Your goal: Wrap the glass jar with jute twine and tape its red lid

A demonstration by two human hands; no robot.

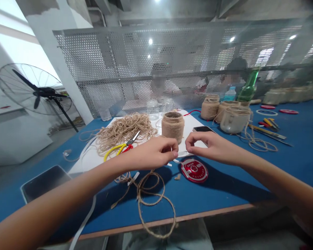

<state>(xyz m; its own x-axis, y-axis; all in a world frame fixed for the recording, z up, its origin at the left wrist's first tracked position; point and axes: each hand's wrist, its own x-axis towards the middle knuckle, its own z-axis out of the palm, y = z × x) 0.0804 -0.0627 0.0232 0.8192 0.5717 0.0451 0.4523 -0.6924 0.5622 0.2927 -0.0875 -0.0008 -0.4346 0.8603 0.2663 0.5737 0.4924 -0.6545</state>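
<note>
The left hand (158, 151) and right hand (212, 146) are facing each other, fingers curling toward thumbs, clamping on what I cannot tell, while the twine-wrapped jar (173, 129) is standing on their far side

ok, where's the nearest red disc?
Head view, just right of centre: the red disc lies on the blue tabletop, between the right hand and the table's near edge.
</note>
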